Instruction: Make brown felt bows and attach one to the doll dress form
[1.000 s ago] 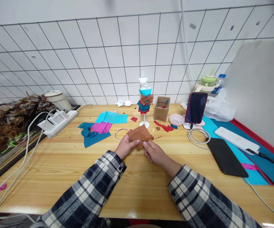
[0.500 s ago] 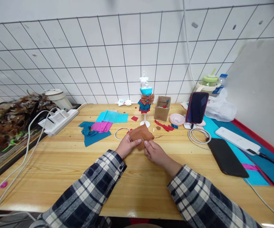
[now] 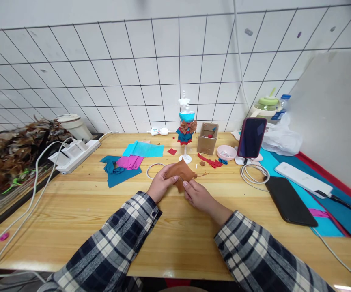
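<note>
A brown piece of cloth (image 3: 183, 172) is held just above the wooden table (image 3: 72, 211), in front of me at the centre. My left hand (image 3: 160, 184) grips its left side with thumb on top. My right hand (image 3: 197, 195) pinches its lower right edge between thumb and fingers. Behind the cloth stands a small white mannequin (image 3: 185, 125) dressed in blue and red with a brown bow. A white ring (image 3: 153, 170) lies left of the cloth.
Blue and pink cloth pieces (image 3: 129, 162) lie at the left, a power strip (image 3: 73, 154) further left. A cardboard box (image 3: 208, 138), pink dish (image 3: 226, 152), standing phone (image 3: 251, 138), coiled cable (image 3: 254, 173), black tablet (image 3: 289, 200) and white bar (image 3: 303, 179) fill the right.
The brown cloth has been gathered smaller between both hands, and my left hand's fingers have shifted further up over it. Both hands stay in the same place.
</note>
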`<state>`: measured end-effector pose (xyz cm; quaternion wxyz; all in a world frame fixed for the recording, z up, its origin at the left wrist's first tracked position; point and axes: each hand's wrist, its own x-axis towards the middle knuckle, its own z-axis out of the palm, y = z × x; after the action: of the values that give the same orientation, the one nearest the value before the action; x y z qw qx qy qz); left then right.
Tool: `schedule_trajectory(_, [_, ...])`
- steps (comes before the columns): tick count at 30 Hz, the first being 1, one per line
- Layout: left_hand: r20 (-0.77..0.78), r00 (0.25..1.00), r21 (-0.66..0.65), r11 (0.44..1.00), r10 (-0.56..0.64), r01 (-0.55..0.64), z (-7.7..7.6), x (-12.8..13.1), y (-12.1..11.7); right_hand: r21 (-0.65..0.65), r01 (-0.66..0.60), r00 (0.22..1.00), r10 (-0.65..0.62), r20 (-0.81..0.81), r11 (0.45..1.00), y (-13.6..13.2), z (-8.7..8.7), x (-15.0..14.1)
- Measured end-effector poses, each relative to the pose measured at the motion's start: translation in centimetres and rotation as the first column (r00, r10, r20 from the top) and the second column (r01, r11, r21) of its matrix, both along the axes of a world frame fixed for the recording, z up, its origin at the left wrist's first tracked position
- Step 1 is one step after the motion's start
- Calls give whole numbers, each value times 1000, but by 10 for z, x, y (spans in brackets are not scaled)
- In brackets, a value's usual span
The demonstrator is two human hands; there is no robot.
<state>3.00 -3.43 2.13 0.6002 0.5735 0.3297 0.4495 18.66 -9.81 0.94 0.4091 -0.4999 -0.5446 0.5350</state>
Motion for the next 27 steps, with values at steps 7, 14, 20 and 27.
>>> schedule_trajectory(7, [-45, 999, 29, 1000, -9, 10, 3, 1, -2, -41, 5, 1000, -6, -17, 999, 0, 0, 0])
schedule_trajectory(14, [-66, 998, 33, 999, -13, 16, 5, 1, -3, -28, 9, 1000, -9, -11, 1000, 3, -7, 2])
schedule_trajectory(20, [-65, 998, 19, 1000, 2, -1, 4, 1, -3, -37, 15, 1000, -15, -16, 999, 2, -5, 2])
schedule_trajectory(27, [-68, 998, 26, 1000, -3, 5, 4, 1, -3, -34, 7, 1000, -7, 2, 999, 2, 1, 3])
